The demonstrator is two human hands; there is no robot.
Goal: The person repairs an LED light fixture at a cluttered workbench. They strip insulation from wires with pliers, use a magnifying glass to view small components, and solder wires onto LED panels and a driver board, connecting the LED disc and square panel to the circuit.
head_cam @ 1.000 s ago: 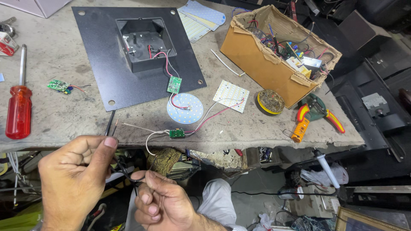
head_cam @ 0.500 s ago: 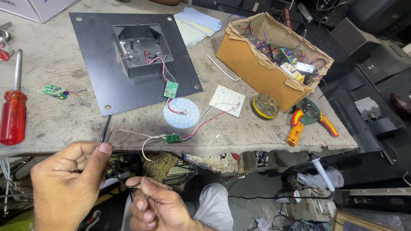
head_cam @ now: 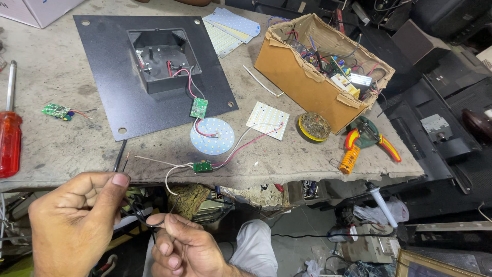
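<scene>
The left hand (head_cam: 72, 225) has closed a little tighter than a moment ago, fingers pinching a thin black wire (head_cam: 134, 208) just below the counter (head_cam: 61, 149) edge. The right hand (head_cam: 187, 249) has shifted up beside it, fingers pinching the same wire's loop. Farther right sits a torn brown cardboard box (head_cam: 307, 87) crammed with parts.

Two hands (head_cam: 77, 220), one screwdriver (head_cam: 9, 138), one cardboard box (head_cam: 318, 82), perhaps three small green circuit boards (head_cam: 199, 107).
</scene>
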